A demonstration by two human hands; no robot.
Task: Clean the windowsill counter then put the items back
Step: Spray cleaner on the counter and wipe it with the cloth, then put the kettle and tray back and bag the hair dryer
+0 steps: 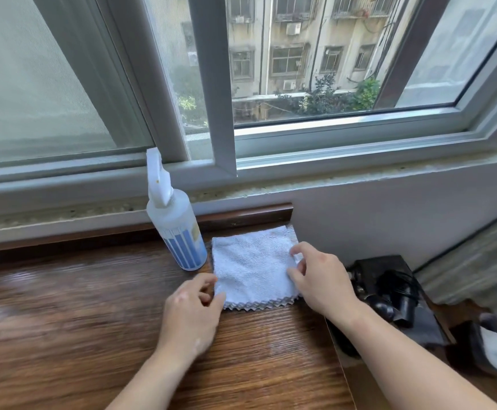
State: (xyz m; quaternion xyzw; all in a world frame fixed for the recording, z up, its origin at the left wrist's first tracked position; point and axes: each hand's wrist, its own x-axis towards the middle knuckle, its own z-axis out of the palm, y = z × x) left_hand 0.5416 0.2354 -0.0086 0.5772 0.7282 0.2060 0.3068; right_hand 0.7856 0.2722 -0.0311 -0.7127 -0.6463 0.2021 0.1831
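Observation:
A folded light-blue cloth with a zigzag hem lies flat on the wooden windowsill counter, near its right end. My left hand sits at the cloth's near-left corner, with curled fingers touching that corner. My right hand is over the cloth's right edge and pinches it between thumb and fingers. A white spray bottle with blue stripes stands upright just left of the cloth, close to the window frame.
The counter ends just right of the cloth; below it a lower surface holds a black box with tangled black cables. A dark container with something white sits at far right. The window frame runs along the back.

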